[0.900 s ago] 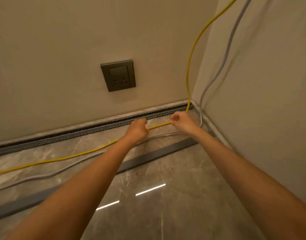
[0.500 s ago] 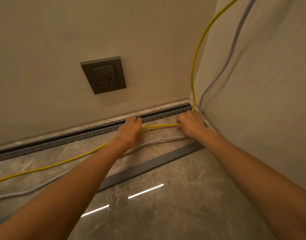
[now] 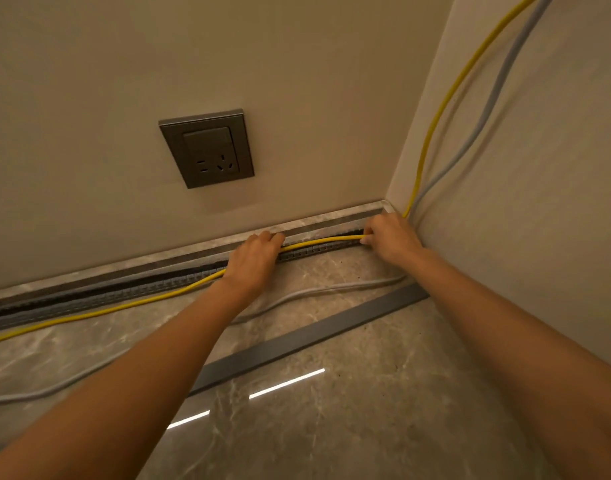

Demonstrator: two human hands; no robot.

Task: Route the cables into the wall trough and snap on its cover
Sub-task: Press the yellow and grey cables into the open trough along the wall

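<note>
Nearest, the cover (image 3: 307,344) and grey cable (image 3: 331,289) lie loose on the floor, short of the trough (image 3: 124,292). At the trough, left hand (image 3: 252,258) and right hand (image 3: 390,237) pinch the yellow cable (image 3: 321,241), seating it; next it likely needs pressing in leftward.

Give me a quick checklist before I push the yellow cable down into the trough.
1. Both hands on yellow cable: left hand and right hand grip it. Ok.
2. Stretch between the hands lined up over trough: ok.
3. Cable seated in the channel: cannot tell.
4. Yellow cable left of the left hand in trough: on the floor. Not ok.
5. Grey cable routed: on the floor. Not ok.
6. Cover strip within reach: ok.
</note>
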